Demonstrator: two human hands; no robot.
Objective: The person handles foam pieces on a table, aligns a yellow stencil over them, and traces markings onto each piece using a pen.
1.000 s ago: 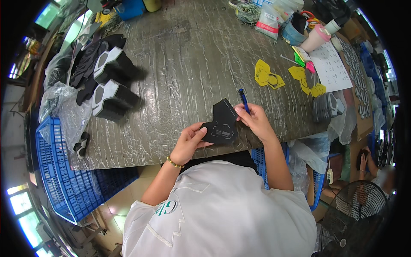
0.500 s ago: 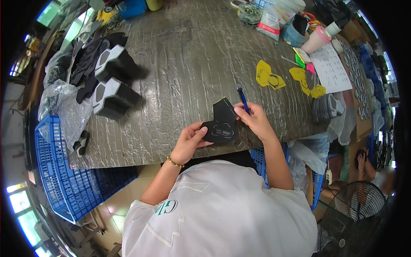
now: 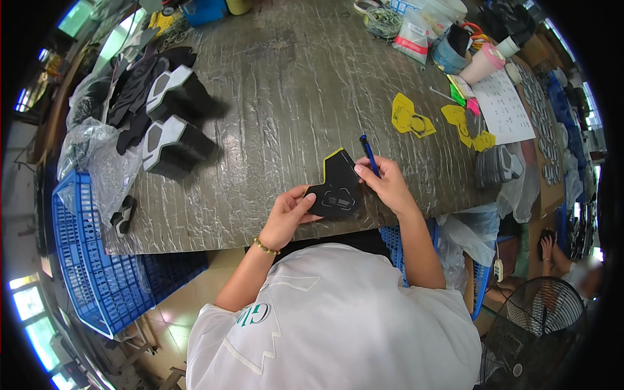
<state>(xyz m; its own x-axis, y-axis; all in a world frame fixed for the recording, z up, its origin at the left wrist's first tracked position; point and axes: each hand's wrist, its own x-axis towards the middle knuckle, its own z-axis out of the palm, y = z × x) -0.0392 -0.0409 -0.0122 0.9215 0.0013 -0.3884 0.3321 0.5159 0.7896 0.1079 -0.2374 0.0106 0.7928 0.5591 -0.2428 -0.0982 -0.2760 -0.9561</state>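
Note:
My left hand is closed on the lower left of a black angled cut-out piece, thumb on top. A yellow edge shows along the upper left rim of the piece, and thin pale outlines mark its lower half. My right hand grips a blue pen, which stands up between thumb and fingers. The same hand's thumb and fingertips touch the right edge of the black piece. Both hands are close to the table's near edge; the fingers under the piece are hidden.
On the dark table, stacks of grey-and-black pieces stand left, another stack right. Yellow patterns, a written sheet and a pink cup lie or stand right. A blue crate sits left; a fan lower right.
More of the yellow edge shows along the black piece's upper left rim. Both hands keep nearly the same place and hold; the view has shifted slightly.

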